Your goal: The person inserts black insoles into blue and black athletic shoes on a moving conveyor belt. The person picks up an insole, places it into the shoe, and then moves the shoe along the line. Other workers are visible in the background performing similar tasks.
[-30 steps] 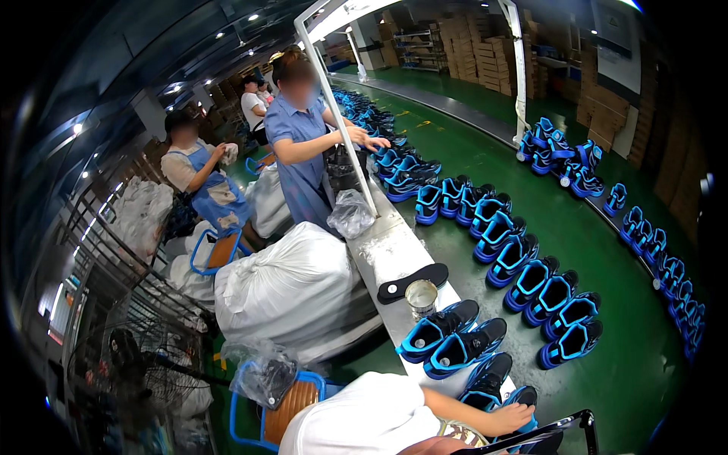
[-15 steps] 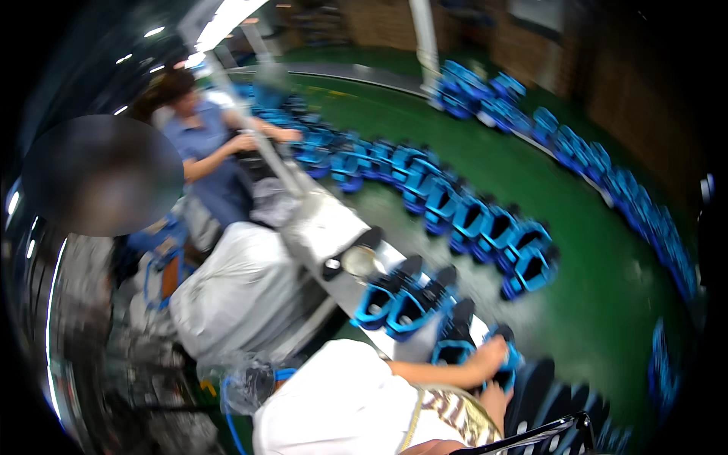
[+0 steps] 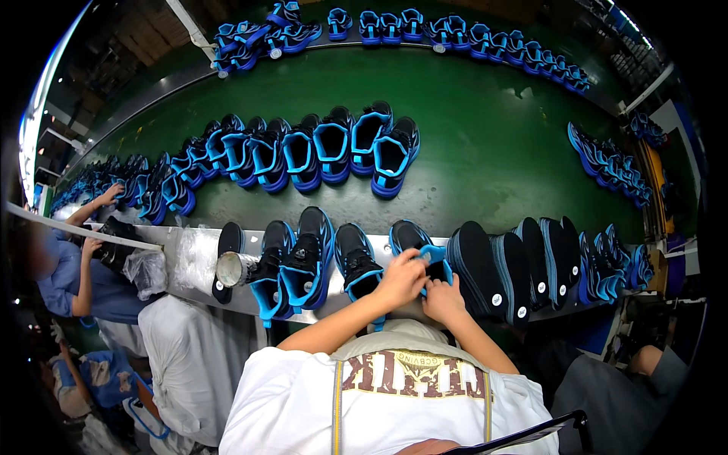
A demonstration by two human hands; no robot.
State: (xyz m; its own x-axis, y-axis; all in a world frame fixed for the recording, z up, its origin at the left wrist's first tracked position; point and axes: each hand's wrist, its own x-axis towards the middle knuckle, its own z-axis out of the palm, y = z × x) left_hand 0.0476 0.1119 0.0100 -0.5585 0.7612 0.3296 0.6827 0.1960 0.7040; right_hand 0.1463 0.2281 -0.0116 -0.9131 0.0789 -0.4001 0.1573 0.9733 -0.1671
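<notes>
My left hand point(image 3: 400, 277) and my right hand point(image 3: 444, 299) are together on a black and blue sneaker point(image 3: 412, 236) that lies at the near edge of the metal bench point(image 3: 193, 254). Both hands grip its blue collar and tongue area. To its left stand more black and blue sneakers point(image 3: 307, 262), toes pointing away from me. To its right, several sneakers point(image 3: 485, 269) lie on their sides with black soles showing.
A green conveyor belt point(image 3: 485, 144) carries rows of blue sneakers point(image 3: 334, 148). A metal can point(image 3: 231, 269) lies on the bench at left. A co-worker in a blue shirt point(image 3: 72, 277) works at far left beside white bags point(image 3: 178, 356).
The view has swung from looking along the line to looking down at the bench. My hands have come together on the sneaker in front of me.
</notes>
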